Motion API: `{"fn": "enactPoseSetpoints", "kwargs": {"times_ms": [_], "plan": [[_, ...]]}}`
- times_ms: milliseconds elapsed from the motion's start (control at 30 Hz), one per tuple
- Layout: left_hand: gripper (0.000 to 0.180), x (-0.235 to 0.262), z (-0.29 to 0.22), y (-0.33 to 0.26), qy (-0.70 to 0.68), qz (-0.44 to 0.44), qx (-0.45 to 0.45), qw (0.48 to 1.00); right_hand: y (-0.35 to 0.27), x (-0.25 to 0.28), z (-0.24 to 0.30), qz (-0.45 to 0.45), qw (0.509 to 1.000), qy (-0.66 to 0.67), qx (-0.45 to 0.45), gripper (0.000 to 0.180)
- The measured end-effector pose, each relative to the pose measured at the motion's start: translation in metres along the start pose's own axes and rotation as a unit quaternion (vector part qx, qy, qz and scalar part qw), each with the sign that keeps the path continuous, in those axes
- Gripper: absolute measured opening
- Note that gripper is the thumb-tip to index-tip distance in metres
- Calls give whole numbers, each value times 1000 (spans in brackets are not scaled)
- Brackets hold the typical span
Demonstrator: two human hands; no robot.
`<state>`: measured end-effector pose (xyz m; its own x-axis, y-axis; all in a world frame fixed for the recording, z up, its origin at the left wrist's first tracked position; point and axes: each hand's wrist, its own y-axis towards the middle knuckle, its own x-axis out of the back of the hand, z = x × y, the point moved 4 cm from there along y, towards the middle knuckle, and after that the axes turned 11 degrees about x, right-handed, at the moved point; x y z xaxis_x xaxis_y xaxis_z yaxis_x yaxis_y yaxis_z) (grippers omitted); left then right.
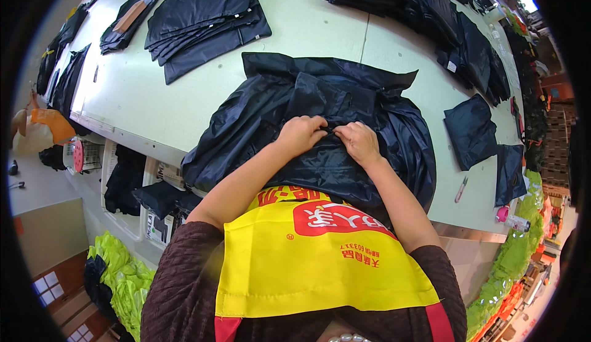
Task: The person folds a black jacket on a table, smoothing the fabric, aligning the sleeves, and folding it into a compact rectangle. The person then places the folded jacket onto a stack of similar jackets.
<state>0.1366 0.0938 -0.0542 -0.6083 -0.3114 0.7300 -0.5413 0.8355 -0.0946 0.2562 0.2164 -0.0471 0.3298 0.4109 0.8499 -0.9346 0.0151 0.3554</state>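
Observation:
A large dark navy garment (246,120) of shiny thin fabric lies spread and rumpled over the near edge of the table, reaching down to my yellow apron. My left hand (300,135) pinches a fold of it near the middle. Close by on the right, my right hand (358,141) also pinches the cloth, fingertips bent in toward the left ones. Between the two hands a small gathered bit of the fabric shows; its detail is too small to make out.
Folded dark garments (209,22) lie stacked at the far left, with another pile (400,3) at the far right. Small snips (461,189) and a folded dark piece (471,131) lie to the right. Bright green cloth (117,280) hangs lower left, beside white crates (151,185).

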Motion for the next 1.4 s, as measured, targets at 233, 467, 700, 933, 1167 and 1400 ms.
{"fn": "enactPoseSetpoints", "kwargs": {"times_ms": [233, 467, 700, 933, 1167, 1400], "plan": [[14, 5, -5, -2, 127, -105, -154, 974, 14, 8, 8, 61, 994, -89, 13, 15], [20, 5, -6, 22, 154, -63, -87, 982, 14, 5, -23, 44, 998, 40, 13, 20], [14, 7, -14, 18, 132, -132, -199, 962, 36, 1, -45, 161, 980, 94, -74, 21], [19, 1, 5, 42, 94, -31, -133, 986, 32, 15, -26, 33, 991, -20, 125, 18], [23, 16, -13, 40, 191, -122, -151, 962, 41, 1, -64, 96, 990, 106, -4, 24], [32, 10, 5, 75, 231, 5, -62, 971, 54, 24, -27, 44, 980, -112, 157, 29]]}}
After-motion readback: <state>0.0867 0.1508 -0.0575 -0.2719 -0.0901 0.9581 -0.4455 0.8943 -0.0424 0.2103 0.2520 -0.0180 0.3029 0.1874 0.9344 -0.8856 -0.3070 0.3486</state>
